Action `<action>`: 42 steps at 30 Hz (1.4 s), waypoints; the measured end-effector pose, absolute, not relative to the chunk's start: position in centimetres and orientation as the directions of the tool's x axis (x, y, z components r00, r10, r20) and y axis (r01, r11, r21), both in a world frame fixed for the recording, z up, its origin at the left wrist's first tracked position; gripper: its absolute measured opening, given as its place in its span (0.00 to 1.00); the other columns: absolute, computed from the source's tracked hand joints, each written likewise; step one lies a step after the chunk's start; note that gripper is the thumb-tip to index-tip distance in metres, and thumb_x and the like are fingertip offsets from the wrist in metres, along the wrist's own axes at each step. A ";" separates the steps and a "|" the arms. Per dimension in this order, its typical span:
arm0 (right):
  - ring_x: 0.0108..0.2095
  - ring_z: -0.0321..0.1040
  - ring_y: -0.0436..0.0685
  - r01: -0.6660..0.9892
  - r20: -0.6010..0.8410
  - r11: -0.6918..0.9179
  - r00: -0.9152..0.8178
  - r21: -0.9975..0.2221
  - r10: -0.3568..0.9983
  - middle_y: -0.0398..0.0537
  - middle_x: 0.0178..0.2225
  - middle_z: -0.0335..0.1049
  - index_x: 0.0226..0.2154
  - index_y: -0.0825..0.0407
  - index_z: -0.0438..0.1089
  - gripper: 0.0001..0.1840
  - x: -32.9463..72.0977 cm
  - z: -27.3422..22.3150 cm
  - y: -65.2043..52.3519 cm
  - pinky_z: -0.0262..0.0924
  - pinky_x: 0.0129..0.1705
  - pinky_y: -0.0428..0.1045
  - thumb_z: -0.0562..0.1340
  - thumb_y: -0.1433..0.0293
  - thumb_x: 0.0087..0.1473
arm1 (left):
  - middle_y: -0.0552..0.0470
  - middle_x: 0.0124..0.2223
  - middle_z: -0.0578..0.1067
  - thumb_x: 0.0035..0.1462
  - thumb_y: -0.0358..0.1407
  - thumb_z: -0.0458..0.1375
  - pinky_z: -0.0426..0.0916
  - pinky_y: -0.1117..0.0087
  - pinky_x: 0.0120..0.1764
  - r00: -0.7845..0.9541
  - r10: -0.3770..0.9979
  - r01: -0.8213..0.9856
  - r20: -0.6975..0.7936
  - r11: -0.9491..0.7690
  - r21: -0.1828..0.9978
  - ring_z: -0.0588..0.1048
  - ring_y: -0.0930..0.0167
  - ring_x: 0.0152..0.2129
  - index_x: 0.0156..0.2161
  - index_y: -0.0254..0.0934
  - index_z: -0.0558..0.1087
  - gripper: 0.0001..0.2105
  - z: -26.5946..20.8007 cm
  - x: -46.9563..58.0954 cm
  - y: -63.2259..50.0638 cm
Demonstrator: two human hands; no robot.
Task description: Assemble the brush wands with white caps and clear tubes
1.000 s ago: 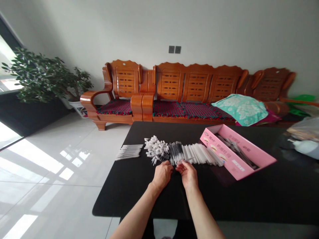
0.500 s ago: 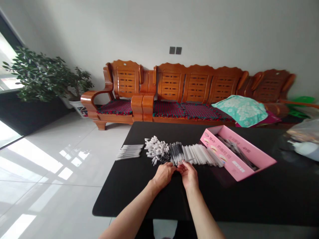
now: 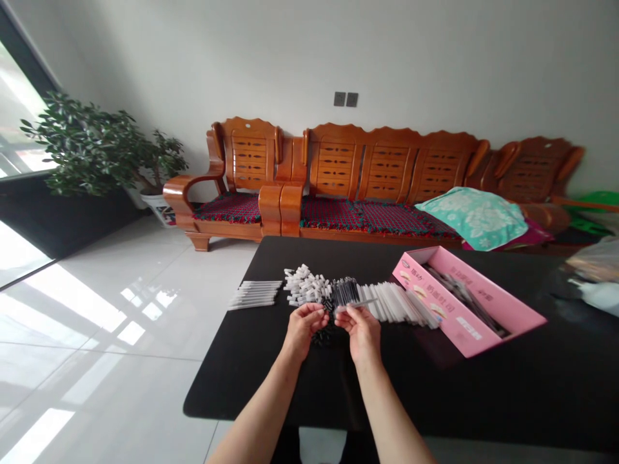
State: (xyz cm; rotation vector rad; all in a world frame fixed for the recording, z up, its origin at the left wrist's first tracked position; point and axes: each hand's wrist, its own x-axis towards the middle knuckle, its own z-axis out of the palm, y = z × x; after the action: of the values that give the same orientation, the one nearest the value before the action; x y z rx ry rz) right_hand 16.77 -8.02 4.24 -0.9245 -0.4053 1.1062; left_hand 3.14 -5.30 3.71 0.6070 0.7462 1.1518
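Note:
My right hand pinches a pale, slim pen barrel, its tip pointing right. Closed fingertips on my left hand face it across a small gap; whatever they hold is too small to make out. Between and below the hands lie small black pieces. Just beyond is a heap of short white pen caps. A row of black-topped pen refills sits behind my right hand, with pale pen barrels lined up to its right. Several white pens lie side by side at the left.
A pink cardboard box holding dark slender items stands right on the black table. Farther right are a plastic bag and a white object. Behind the table runs a wooden sofa with a turquoise cloth.
My left hand has come up off the table beside the black pieces, uncovering them. My right hand has risen slightly, still with the barrel. The view has shifted a little.

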 end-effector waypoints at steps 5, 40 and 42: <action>0.21 0.73 0.53 -0.498 -0.092 0.166 0.453 -0.851 0.887 0.49 0.25 0.78 0.30 0.56 0.71 0.17 15.8 5.3 -7.5 0.69 0.20 0.44 0.73 0.66 0.38 | 0.51 0.27 0.77 0.38 0.34 0.73 0.72 0.77 0.31 0.260 0.946 -0.581 -0.192 0.312 0.752 0.76 0.76 0.23 0.32 0.29 0.76 0.15 4.2 2.9 -5.3; 0.18 0.70 0.52 -0.447 -0.105 0.127 0.458 -0.885 0.883 0.48 0.23 0.77 0.28 0.56 0.72 0.16 15.6 5.1 -7.1 0.66 0.18 0.44 0.73 0.64 0.36 | 0.49 0.25 0.78 0.40 0.38 0.71 0.71 0.71 0.29 0.163 0.983 -0.447 -0.080 0.146 0.883 0.75 0.71 0.21 0.29 0.31 0.76 0.14 4.6 3.8 -5.5; 0.18 0.70 0.52 -0.449 -0.115 0.118 0.459 -0.886 0.881 0.48 0.23 0.77 0.27 0.56 0.72 0.15 15.6 5.0 -7.0 0.66 0.17 0.44 0.73 0.65 0.37 | 0.51 0.24 0.77 0.42 0.37 0.69 0.71 0.72 0.28 0.107 0.994 -0.363 -0.013 0.051 0.930 0.75 0.71 0.20 0.29 0.32 0.76 0.11 4.4 3.9 -5.4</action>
State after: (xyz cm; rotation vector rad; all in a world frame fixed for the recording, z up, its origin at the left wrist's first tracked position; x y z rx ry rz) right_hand 15.62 -7.03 5.05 -1.0470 -0.5075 1.0355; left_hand 3.90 -5.44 4.38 0.9558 0.8746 1.2647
